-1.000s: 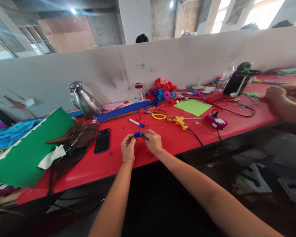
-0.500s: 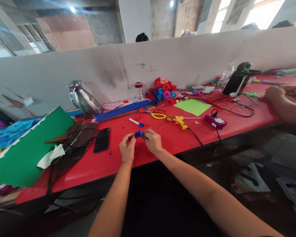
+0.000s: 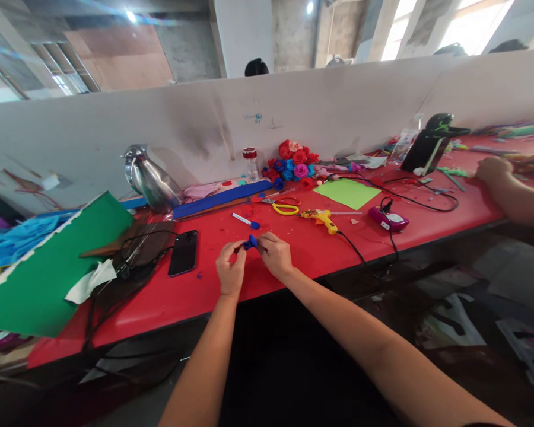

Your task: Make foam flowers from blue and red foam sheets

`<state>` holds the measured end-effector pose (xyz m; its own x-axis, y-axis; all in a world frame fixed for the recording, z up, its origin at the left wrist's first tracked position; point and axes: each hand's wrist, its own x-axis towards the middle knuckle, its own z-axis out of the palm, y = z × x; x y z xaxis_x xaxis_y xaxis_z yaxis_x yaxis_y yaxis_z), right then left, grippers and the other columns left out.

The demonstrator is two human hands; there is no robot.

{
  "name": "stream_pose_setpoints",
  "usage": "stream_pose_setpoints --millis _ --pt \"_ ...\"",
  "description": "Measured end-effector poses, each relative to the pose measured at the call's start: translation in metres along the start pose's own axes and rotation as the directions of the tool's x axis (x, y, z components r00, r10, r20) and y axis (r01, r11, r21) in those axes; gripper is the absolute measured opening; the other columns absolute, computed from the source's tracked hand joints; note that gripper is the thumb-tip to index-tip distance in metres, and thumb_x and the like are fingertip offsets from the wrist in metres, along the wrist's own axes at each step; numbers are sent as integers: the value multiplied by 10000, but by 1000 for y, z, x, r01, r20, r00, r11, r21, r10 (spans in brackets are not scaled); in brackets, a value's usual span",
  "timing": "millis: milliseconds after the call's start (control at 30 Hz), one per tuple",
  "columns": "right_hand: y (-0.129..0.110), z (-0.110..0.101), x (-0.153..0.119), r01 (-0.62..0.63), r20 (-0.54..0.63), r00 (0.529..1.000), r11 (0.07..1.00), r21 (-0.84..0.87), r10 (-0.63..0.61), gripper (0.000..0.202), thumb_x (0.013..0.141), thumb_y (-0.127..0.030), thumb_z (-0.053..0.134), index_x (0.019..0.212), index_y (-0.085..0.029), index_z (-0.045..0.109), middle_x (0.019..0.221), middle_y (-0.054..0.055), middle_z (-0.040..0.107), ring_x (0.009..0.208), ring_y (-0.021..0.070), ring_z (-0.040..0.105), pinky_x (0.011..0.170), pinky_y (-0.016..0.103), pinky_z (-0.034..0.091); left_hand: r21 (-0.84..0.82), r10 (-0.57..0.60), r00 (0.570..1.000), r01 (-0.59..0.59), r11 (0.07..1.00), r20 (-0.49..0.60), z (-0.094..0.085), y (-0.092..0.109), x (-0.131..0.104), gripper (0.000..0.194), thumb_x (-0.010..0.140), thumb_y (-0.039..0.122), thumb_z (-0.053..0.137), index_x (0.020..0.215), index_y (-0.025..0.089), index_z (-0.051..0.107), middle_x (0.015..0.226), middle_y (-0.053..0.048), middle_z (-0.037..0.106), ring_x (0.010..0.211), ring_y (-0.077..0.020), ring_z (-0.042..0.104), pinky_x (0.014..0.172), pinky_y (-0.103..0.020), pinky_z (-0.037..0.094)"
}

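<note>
A small dark-blue piece [image 3: 251, 242], which looks like a paper flower, is held between my two hands above the red table [image 3: 151, 302]. My left hand [image 3: 230, 267] pinches its left side with thumb and fingers. From the right, my right hand [image 3: 275, 253] grips it with closed fingertips. Just beyond the hands lies a white marker [image 3: 241, 219] with a blue cap. Behind it are yellow-handled scissors [image 3: 286, 208], and a yellow glue gun [image 3: 323, 220] rests to the right.
A phone [image 3: 183, 254] and green board [image 3: 57, 273] lie left. Behind stand a metal jug [image 3: 153, 181], a red-lidded jar [image 3: 250, 165] and paper flowers [image 3: 296, 160]. Green paper [image 3: 347, 194] and a purple power socket [image 3: 388, 219] are right. Another person's arm [image 3: 511, 187] rests far right.
The blue piece has turned slightly between my fingers. Both my hands stay in nearly the same place. The other person's arm has shifted a little to the left.
</note>
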<state>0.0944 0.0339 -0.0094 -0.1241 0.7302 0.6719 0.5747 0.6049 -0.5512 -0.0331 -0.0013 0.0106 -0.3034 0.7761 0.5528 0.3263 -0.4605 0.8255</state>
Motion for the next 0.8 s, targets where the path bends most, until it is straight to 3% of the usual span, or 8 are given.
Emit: stream_pose_setpoints --millis 367,633,800 --pt "2 0 0 -2 18 1000 998 60 1 223 900 -236 511 895 -230 733 858 50 665 763 137 622 698 207 474 -55 -65 998 65 996 -4 1 -4 0 145 759 312 609 767 192 689 785 -31 660 778 -167 591 769 -281 457" --pt "3 2 1 -19 -10 1000 988 156 21 198 889 -234 532 875 -221 730 858 46 656 772 138 623 712 208 480 -293 -281 959 276 916 24 7 -4 1 181 693 345 651 757 176 655 673 12 596 627 -113 511 638 -235 418" --pt "4 2 3 -27 -34 999 976 218 35 156 863 -218 562 816 -196 708 830 51 643 744 146 609 687 220 478 -338 -292 956 287 896 38 8 -2 2 179 686 347 677 711 176 630 628 31 545 590 -97 461 599 -222 387"
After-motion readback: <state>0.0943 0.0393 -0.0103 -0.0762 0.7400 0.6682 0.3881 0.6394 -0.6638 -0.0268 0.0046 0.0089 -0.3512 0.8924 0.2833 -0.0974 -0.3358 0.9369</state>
